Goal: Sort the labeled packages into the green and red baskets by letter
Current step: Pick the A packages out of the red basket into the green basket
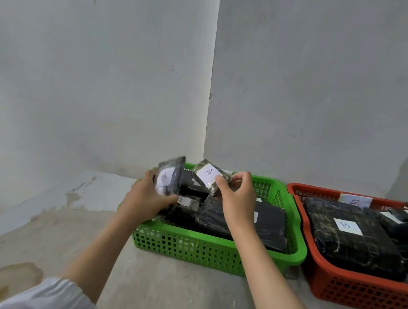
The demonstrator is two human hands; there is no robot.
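Observation:
My left hand (147,195) grips a small black package (170,174) with a blurred white label, held upright over the left end of the green basket (212,252). Above the basket's middle, my right hand (237,197) pinches another small package (209,176) whose white label reads A. Several black wrapped packages lie in the green basket below both hands. To the right stands the red basket (350,288), holding black packages; one large package (346,226) there shows a B label.
Both baskets sit side by side on a stained concrete floor against a pale wall corner. A white tag marked B (355,201) hangs on the red basket's far rim. Bare floor stretches left of the green basket and in front of it.

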